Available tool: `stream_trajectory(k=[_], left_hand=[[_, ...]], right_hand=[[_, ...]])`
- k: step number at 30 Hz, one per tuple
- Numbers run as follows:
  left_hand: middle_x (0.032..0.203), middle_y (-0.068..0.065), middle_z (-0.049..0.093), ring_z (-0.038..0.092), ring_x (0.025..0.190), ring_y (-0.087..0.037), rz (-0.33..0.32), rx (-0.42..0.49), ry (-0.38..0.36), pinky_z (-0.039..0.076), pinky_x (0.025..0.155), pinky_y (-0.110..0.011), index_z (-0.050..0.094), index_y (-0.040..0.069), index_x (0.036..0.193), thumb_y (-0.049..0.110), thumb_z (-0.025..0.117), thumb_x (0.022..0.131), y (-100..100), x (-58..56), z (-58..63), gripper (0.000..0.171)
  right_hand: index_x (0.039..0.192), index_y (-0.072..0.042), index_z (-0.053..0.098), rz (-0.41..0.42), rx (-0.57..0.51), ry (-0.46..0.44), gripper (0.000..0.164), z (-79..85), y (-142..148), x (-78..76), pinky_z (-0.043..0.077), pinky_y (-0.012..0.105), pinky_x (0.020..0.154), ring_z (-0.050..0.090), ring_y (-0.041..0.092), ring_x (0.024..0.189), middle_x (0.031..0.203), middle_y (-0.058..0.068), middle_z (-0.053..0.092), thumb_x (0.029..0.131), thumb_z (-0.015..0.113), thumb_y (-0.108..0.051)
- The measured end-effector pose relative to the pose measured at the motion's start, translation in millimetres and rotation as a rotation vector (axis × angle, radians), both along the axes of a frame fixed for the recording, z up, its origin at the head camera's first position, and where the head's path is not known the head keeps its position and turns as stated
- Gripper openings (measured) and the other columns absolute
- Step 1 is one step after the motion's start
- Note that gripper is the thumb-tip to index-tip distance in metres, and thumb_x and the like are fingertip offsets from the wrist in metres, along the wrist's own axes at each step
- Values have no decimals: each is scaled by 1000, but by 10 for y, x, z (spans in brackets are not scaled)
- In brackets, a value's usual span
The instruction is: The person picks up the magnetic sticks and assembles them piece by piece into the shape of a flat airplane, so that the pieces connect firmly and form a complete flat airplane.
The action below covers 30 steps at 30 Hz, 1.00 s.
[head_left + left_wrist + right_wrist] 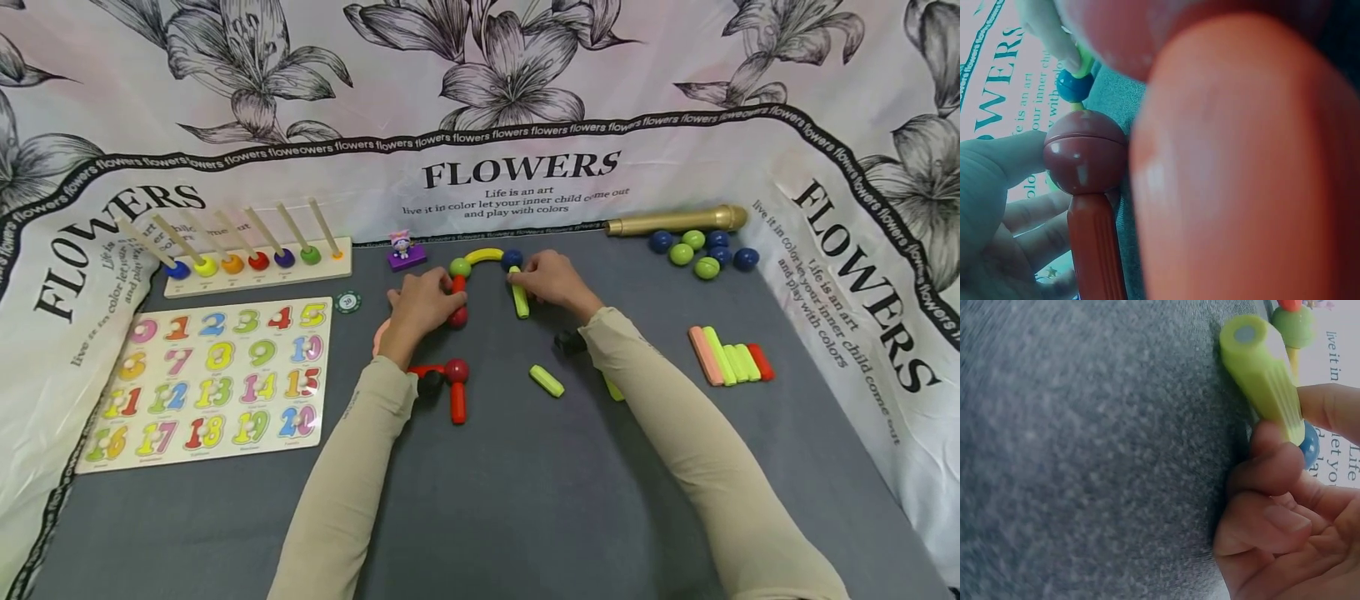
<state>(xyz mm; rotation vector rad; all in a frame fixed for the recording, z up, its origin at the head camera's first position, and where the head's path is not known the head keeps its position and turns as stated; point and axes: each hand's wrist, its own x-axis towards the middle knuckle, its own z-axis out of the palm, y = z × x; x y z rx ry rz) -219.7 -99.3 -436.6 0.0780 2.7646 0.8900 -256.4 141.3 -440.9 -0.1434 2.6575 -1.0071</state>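
Left hand (426,302) sits at the red stick (458,285); can't tell if it grips. Best brace there so the yellow arc (485,255) doesn't swing. Blue ball (512,258) next, lime stick (520,298) at it, pinched by right hand (555,282): seat it end-on.

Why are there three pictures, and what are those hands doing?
There's no machine here, just a person working bare-handed. The big picture comes from a camera on their head; each small one comes from a camera on one wrist. The right hand has its grip on a yellow-green ribbed stick. The left hand is at a straight red stick; its grip is hard to see. On the grey cloth lie a pale flat board of colourful numbers, a gold-coloured microphone-shaped thing and shiny blue and green balls.
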Motion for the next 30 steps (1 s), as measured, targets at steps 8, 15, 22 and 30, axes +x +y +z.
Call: stream_trajectory(k=[8,15,22,30], left_hand=[[112,-14,67,48,125,-40,10,10,6,21,112,-68,66,5,118,38,70,103,-8,8,-16,36],[112,-14,67,48,124,-39,13,4,-8,20,113,-68,66,5,117,38,70,103,7,5,-26,36],[112,-14,67,47,124,-39,19,3,-24,20,113,-67,66,5,119,38,70,103,4,7,-34,37],[113,-14,67,47,124,-39,16,9,-28,20,112,-66,66,5,121,38,70,104,10,15,-12,38]], right_hand=[[80,-7,65,16,0,-2,41,32,68,10,45,36,63,57,21,62,72,6,62,108,64,-38],[106,0,70,-9,19,90,34,147,437,34,47,39,73,61,27,80,95,15,69,110,60,-32],[118,8,65,-120,88,229,32,328,948,44,48,54,90,61,41,101,116,28,66,108,61,-22],[130,21,57,-214,239,328,44,376,1577,79,26,67,109,45,59,123,131,43,54,102,57,-13]])
